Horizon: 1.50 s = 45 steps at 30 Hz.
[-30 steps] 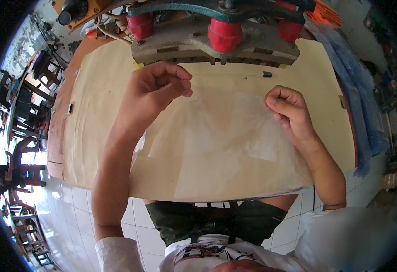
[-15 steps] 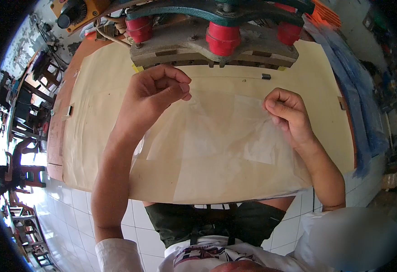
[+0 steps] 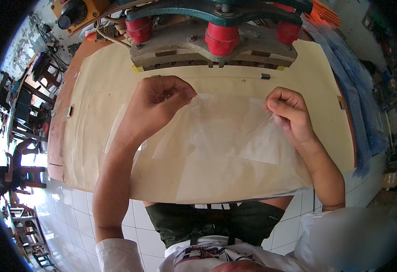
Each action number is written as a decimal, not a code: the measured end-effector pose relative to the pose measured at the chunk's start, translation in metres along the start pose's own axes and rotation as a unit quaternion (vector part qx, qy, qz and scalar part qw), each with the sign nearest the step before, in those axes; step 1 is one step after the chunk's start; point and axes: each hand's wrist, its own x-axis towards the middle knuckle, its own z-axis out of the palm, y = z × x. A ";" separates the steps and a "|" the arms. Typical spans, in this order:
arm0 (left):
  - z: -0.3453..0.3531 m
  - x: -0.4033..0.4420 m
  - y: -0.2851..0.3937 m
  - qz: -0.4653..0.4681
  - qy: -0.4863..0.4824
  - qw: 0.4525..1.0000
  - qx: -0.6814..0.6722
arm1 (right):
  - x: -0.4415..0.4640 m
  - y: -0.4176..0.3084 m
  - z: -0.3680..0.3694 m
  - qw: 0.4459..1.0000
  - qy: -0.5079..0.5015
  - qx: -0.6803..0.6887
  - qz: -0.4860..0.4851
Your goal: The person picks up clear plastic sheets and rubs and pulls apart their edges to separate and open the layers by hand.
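Observation:
A clear plastic sheet [image 3: 225, 136] lies over the cream-coloured table covering, its near part reaching the table's front edge. My left hand [image 3: 162, 99] pinches the sheet's far left corner between thumb and fingertips. On the other side, my right hand [image 3: 288, 111] has its fingers closed on the far right corner, where the film is creased. Another strip of clear film [image 3: 116, 129] shows beside my left forearm, partly covered by it. Whether the strip and the sheet are one piece, I cannot tell.
Beyond my hands stands a press with a heavy metal bar [image 3: 216, 54] and red insulators [image 3: 222, 38]. A small dark block [image 3: 265, 76] sits on the table covering [image 3: 89, 149]. Blue plastic film [image 3: 361, 109] hangs at the right edge; a yellow control box [image 3: 78, 16] is at upper left.
My left hand has moved slightly right and toward me, and the plastic sheet has shifted a little right. More of the film strip shows left of my forearm. My right hand stays nearly in place.

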 end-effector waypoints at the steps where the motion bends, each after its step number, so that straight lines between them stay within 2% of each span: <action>1: 0.000 -0.001 0.004 -0.009 0.000 1.000 0.005 | -0.001 -0.001 -0.001 1.000 0.000 0.005 0.010; 45: -0.001 -0.004 0.010 -0.001 0.015 0.999 -0.043 | 0.001 0.002 -0.001 1.000 0.008 -0.008 0.012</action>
